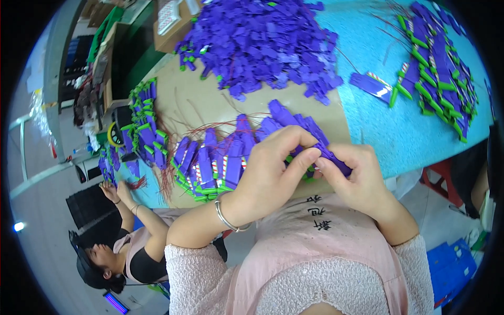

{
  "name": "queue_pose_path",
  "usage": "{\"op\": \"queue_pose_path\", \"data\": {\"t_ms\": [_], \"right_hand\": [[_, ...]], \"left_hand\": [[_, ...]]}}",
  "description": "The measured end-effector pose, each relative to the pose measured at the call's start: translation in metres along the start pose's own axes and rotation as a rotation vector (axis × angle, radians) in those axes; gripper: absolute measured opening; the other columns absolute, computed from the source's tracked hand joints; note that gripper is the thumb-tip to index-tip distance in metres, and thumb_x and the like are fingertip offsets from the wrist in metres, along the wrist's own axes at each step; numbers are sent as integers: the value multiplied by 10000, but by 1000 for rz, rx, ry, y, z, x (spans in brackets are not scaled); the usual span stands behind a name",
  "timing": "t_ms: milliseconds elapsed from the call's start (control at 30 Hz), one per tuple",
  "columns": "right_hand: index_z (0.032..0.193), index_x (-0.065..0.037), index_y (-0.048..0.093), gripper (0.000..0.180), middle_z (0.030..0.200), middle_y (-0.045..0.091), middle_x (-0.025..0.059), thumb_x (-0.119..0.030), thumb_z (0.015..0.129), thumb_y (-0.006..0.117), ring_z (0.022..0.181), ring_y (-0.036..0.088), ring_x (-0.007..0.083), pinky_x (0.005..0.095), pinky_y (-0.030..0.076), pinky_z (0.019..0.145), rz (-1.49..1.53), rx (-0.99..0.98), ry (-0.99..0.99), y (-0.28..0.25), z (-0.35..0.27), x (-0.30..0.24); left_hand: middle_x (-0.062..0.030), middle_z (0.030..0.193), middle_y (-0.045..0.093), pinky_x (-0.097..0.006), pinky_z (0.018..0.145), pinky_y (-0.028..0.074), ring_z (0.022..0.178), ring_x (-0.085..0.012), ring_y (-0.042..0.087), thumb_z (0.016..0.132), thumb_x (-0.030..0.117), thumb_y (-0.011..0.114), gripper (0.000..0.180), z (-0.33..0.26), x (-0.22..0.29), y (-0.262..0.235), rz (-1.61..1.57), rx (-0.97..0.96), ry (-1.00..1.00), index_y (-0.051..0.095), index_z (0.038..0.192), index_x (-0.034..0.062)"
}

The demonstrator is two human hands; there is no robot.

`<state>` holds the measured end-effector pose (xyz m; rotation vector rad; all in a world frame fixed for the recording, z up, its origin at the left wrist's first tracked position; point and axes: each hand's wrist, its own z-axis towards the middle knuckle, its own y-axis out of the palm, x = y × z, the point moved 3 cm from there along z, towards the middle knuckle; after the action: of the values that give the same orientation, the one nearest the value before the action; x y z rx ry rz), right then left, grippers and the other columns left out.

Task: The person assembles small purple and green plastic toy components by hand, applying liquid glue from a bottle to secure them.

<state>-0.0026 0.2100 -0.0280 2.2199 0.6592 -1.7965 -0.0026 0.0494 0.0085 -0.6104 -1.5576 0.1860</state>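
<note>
Both of my hands meet at the front edge of the table, fingertips pinched together on a small flat purple piece (340, 165). My left hand (281, 168) has its thumb and index finger closed on the piece's left part. Opposite it, my right hand (359, 176) pinches the same piece, its thumb tip close to my left thumb. Fingers partly hide the piece, and a bit of green shows under them. Just left of my hands lies a row of purple pieces (206, 163) with green ends, striped red-and-white strips and thin red wires.
A large heap of loose purple pieces (268, 44) covers the far middle. More green-ended pieces are stacked at the far right (438, 68) and left (144, 123). A cardboard box (170, 31) stands at the back. A co-worker (131, 247) handles similar pieces at left.
</note>
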Motion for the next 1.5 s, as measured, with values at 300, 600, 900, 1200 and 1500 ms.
{"op": "queue_pose_path", "data": {"t_ms": [300, 600, 900, 1200, 1500], "right_hand": [[1129, -34, 593, 368, 1041, 620, 124, -47, 778, 703, 975, 573, 289, 390, 408, 869, -843, 633, -261, -76, 41, 23], [1178, -59, 570, 416, 926, 601, 122, -28, 780, 686, 860, 570, 291, 420, 414, 771, -855, 455, -165, -80, 42, 31], [897, 10, 594, 256, 779, 639, 62, -214, 991, 512, 583, 616, 134, 261, 491, 554, 720, -142, 148, -9, 23, 10], [910, -8, 592, 222, 726, 625, 51, -206, 984, 525, 544, 591, 115, 247, 475, 536, 551, -235, 238, -1, 12, 9], [1394, -71, 405, 702, 1153, 604, 198, -106, 772, 728, 994, 635, 326, 431, 486, 843, 95, -53, -372, -1, 12, -5]], "left_hand": [[-123, 850, 647, -329, 730, 482, 770, -220, 614, 894, 77, 586, 107, 19, -50, -59, 602, 326, 162, 630, 943, -6], [-104, 654, 651, -368, 619, 498, 658, -274, 660, 875, 105, 602, 196, 68, -119, -129, 789, 405, -244, 559, 1043, 12], [-75, 925, 611, -239, 722, 475, 811, -120, 591, 952, 17, 524, 218, 10, -22, -35, -434, 163, -108, 415, 1140, 36], [-61, 951, 588, -209, 623, 496, 717, -91, 595, 900, -6, 600, 351, 1, -13, -9, -371, -34, -152, 565, 1247, 32], [-30, 784, 605, -256, 602, 426, 688, -74, 538, 851, 161, 704, 182, 16, -5, 8, -8, -135, -86, 606, 801, 16]]}}
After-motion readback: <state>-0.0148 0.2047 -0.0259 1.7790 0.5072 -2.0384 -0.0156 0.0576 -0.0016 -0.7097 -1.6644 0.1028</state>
